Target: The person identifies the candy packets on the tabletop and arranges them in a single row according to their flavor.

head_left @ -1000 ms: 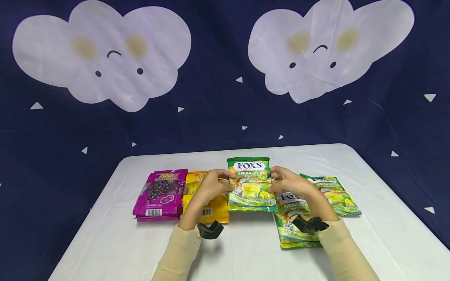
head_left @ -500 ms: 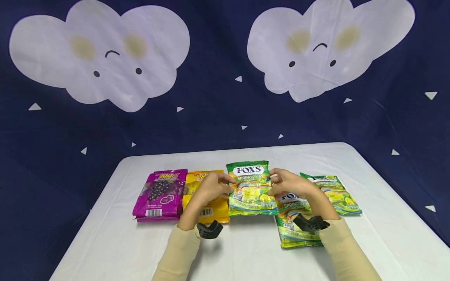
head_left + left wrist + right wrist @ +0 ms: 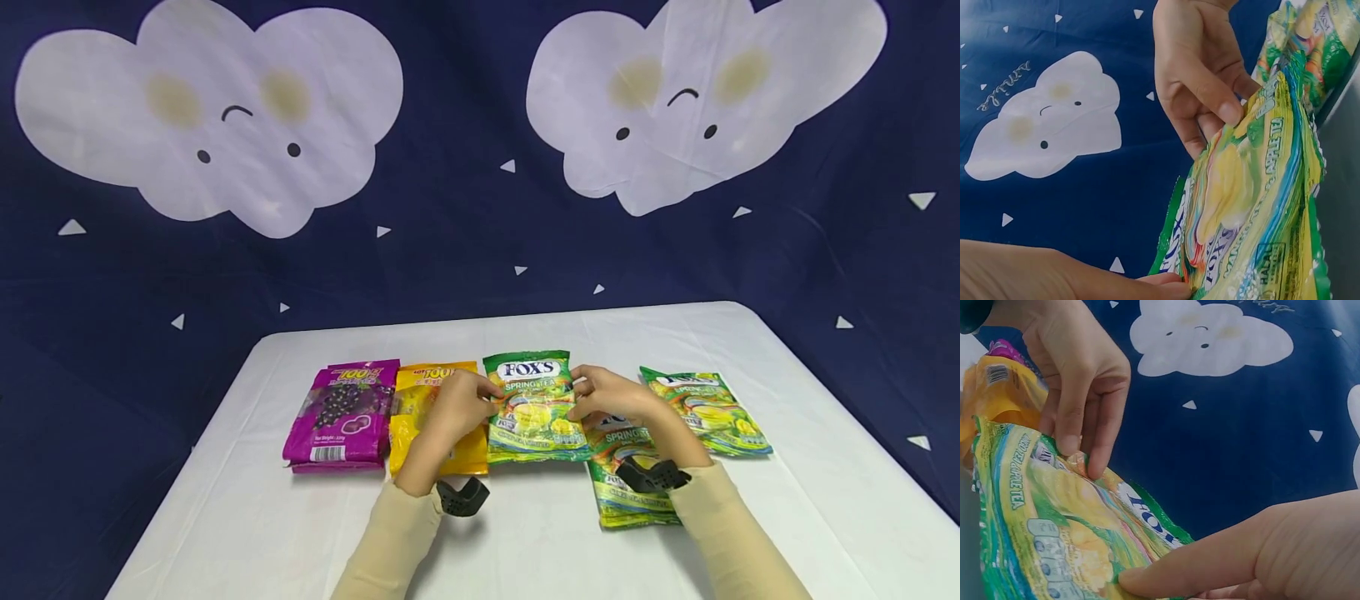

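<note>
A green Fox's Spring Tea candy bag point(image 3: 531, 417) is at the middle of the table, upper face toward the head camera. My left hand point(image 3: 459, 408) holds its left edge, and my right hand point(image 3: 609, 393) holds its right edge. In the right wrist view, the right thumb point(image 3: 1147, 581) lies on the front of the bag point(image 3: 1079, 512). Two more green Fox's bags lie to the right: one bag point(image 3: 630, 492) beneath the right forearm, another bag point(image 3: 708, 412) farther out. Just left of the held bag is a yellow candy bag point(image 3: 408, 404), partly hidden by the left hand.
A purple candy bag point(image 3: 341, 417), with another edge showing behind it, lies left of the yellow one. All rest on a white-covered table point(image 3: 247, 533). A dark blue cloth point(image 3: 465, 150) with printed clouds hangs behind the table's far edge.
The held green bag has come down and tipped flatter toward the table. Both hands have stayed at its sides; the left forearm has shifted slightly right.
</note>
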`<state>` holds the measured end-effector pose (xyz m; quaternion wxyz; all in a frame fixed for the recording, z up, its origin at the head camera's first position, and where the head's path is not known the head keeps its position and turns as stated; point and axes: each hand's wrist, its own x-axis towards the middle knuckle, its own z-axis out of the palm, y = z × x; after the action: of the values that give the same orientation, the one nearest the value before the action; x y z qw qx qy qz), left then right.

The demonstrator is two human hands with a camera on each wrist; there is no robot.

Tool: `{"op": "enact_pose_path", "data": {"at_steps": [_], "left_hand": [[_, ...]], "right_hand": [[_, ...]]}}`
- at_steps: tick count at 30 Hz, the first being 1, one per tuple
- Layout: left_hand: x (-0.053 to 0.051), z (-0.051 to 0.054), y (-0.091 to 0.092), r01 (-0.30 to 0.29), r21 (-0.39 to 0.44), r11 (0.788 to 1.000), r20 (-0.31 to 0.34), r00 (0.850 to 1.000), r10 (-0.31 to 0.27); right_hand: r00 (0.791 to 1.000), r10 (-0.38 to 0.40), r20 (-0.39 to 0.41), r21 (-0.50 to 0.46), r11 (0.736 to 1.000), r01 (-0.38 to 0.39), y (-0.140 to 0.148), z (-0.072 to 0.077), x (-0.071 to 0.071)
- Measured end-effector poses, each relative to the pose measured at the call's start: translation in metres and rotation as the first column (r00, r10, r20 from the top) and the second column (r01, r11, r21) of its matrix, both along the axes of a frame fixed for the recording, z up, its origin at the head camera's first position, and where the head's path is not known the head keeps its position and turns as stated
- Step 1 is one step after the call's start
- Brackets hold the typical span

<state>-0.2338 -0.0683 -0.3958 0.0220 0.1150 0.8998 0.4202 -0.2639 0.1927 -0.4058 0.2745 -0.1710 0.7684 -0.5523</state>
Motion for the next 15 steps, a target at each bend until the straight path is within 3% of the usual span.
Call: {"op": "enact_pose_path", "data": {"at_steps": [3,15], "left_hand": [[-0.001,-0.002,0.002,-0.005,-0.046,0.999,-0.054,0.999,0.003],[0.004,-0.007,0.012,-0.076,-0.251,0.965,-0.128,0.991,0.045]], "right_hand": [[1.000,-0.009,-0.003,0.014,1.000,0.009,-0.002,-0.004,0.000],[0.995,-0.099,-0.017,0.086,0.991,0.100,-0.016,-0.019,0.000]]}}
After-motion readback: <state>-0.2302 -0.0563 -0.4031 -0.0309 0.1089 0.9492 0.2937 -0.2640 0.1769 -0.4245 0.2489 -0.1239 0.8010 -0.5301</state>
